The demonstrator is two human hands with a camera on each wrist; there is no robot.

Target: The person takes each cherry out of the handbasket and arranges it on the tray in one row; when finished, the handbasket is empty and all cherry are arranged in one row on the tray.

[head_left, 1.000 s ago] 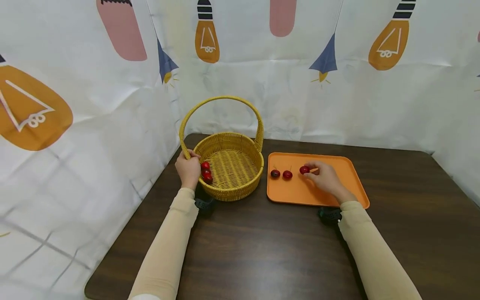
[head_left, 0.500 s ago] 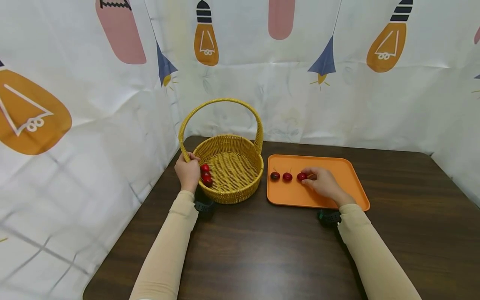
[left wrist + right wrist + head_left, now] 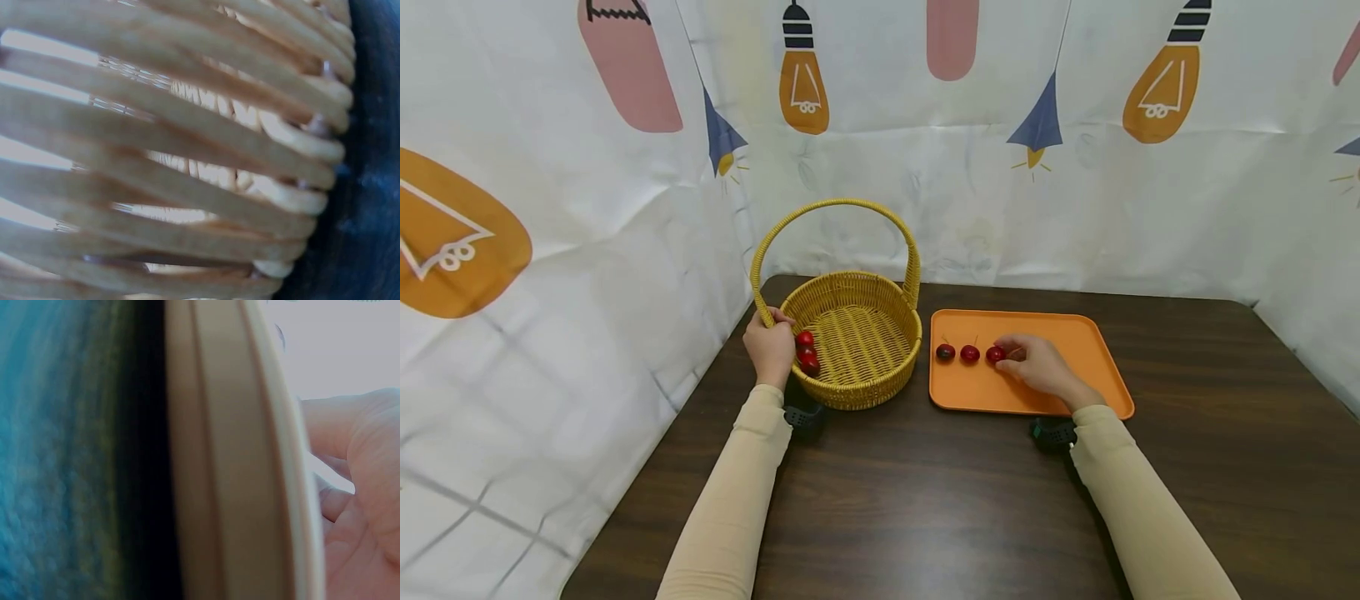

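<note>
The right hand (image 3: 1036, 365) rests on the orange tray (image 3: 1097, 367) with its grip pinched on the rightmost cherry (image 3: 995, 354) of a row of three, while the left hand (image 3: 770, 350) clamps the rim of the woven basket (image 3: 865, 333) at the handle base, beside three cherries inside. Compared with a second ago, the held cherry sits lower and closer to its neighbours. The basket is round yellow wicker with an arched handle, the tray smooth, rectangular and round-cornered, the counter (image 3: 925, 500) dark wood-grain.

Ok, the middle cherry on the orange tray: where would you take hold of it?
Probably by the stem: the middle cherry sits between two others on the tray, its thin stem sticking up. Come from above with thumb and forefinger; a side approach would likely bump its neighbours.
</note>
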